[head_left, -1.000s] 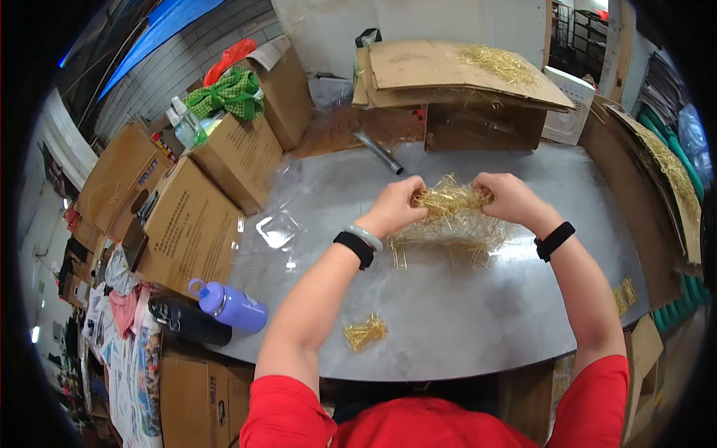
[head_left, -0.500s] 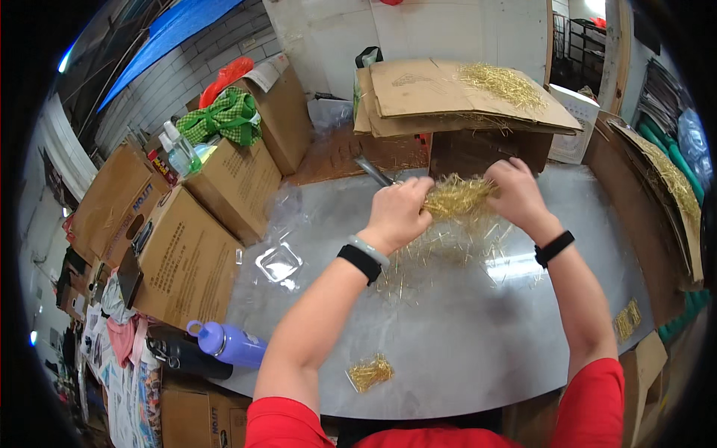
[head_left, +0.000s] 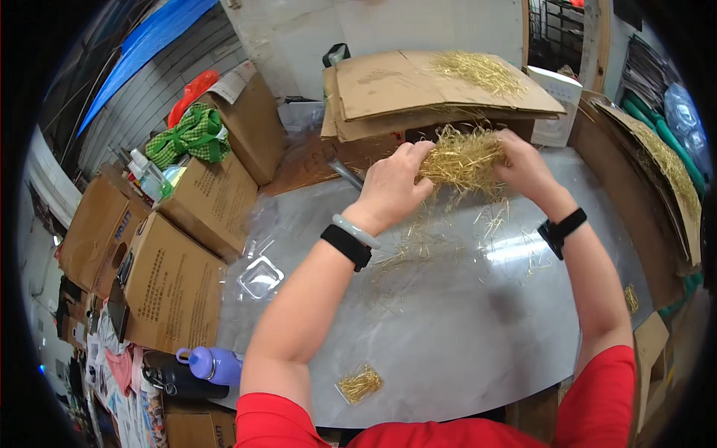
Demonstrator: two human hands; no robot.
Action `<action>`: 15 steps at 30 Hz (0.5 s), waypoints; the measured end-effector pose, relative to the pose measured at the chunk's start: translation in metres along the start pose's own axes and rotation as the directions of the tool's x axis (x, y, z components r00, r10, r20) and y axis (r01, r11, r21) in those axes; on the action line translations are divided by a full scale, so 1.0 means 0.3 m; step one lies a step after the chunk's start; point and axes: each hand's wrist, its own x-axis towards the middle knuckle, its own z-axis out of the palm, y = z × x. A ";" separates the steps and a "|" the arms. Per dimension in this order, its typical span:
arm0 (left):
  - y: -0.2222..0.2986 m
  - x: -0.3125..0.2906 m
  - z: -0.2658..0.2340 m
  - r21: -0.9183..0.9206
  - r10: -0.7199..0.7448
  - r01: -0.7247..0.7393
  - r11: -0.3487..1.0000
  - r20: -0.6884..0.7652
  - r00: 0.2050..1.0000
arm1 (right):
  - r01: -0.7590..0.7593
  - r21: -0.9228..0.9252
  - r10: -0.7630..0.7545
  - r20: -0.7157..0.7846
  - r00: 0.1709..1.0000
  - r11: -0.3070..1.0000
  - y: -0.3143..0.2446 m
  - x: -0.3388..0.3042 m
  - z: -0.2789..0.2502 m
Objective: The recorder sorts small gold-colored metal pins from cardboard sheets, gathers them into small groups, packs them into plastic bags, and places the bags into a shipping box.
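Observation:
A loose clump of thin gold strands (head_left: 463, 160) is held up between my two hands, over the far part of the grey tabletop (head_left: 448, 336). My left hand (head_left: 393, 183) grips its left side, fingers curled in. My right hand (head_left: 525, 166) pinches the right side; some fingertips are hidden in the strands. Stray gold pieces (head_left: 426, 235) lie scattered on the table below. Nearer me sits a small clear tray filled with gold pieces (head_left: 360, 384). An empty clear plastic tray (head_left: 261, 277) rests left of my left forearm.
Flattened cardboard (head_left: 403, 86) with a gold pile (head_left: 482, 72) on top stands behind my hands. Cardboard boxes (head_left: 175, 280) line the left side, near a purple bottle (head_left: 211, 366). More gold strands lie on cardboard (head_left: 661, 153) at the right. A metal tool (head_left: 345, 173) lies at the back.
The gold clump looks fuller and sits slightly higher in the picture, with both hands still on it. The view has shifted, moving the boxes and bottle leftward.

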 end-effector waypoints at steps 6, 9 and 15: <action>0.049 0.095 0.004 -0.069 0.023 -0.019 0.997 0.057 0.998 | -0.007 0.214 0.026 -0.086 0.996 0.977 0.109 -0.039 -0.023; 0.083 0.126 0.033 -0.061 0.101 -0.105 0.993 -0.070 0.992 | -0.358 0.375 0.361 0.065 0.930 0.855 0.141 -0.040 -0.076; 0.139 0.207 0.129 -0.364 0.016 -0.094 0.926 -0.212 0.977 | -0.313 0.630 0.437 -0.047 0.898 0.711 0.129 -0.061 -0.155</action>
